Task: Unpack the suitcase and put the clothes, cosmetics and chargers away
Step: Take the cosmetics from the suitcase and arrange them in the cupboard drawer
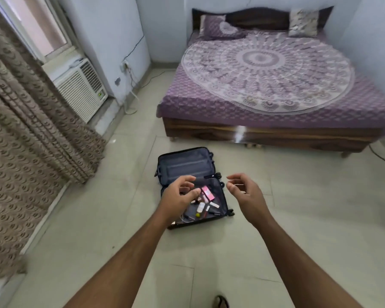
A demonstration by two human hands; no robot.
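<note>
A dark suitcase (192,185) lies open flat on the tiled floor (298,207) a short way in front of the wooden bed (273,85), its far half bare and its near half scattered with small cosmetics (206,202), among them a pink box (207,193), a white bottle (201,206) and a thin white cable (185,218). The person's left hand (179,197) reaches out over the near half with fingers loosely curled and nothing in it. The right hand (242,192) is held out just to the right of the case, also loosely open and holding nothing.
</note>
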